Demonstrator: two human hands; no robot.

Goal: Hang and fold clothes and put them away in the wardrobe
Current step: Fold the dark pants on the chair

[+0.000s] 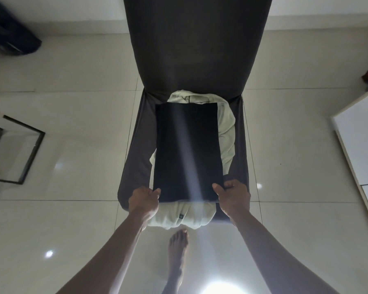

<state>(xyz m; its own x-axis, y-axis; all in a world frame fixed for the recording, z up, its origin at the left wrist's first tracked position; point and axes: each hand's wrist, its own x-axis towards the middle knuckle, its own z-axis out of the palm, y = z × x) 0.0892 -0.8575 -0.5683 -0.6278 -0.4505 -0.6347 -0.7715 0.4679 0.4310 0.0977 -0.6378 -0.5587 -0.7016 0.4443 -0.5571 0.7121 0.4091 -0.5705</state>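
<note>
A folded black garment lies flat as a long rectangle on a chair seat, its long axis running straight away from the person toward the chair back. Its near short edge sits between the two hands; its far short edge points at the base of the chair back. The black piece rests on top of a rumpled pale green garment, which spills out past it on the far side, along the right, and over the seat's front edge just below both grips.

The left hand holds the near left corner of the black garment: its grip is a pinch, thumb on top of the cloth and the other fingers curled beneath. The right hand mirrors it at the near right corner, thumb laid on top and the fingers tucked under the edge. Both forearms reach forward and slightly inward from the bottom of the view, wrists roughly level, backs of the hands turned outward.

A bare foot stands on the glossy tiled floor below and between the grips. Well off to the left of the left grip lies a black-framed pane, and farther beyond it a dark bag. Far to the right of the right grip is a white cabinet.
</note>
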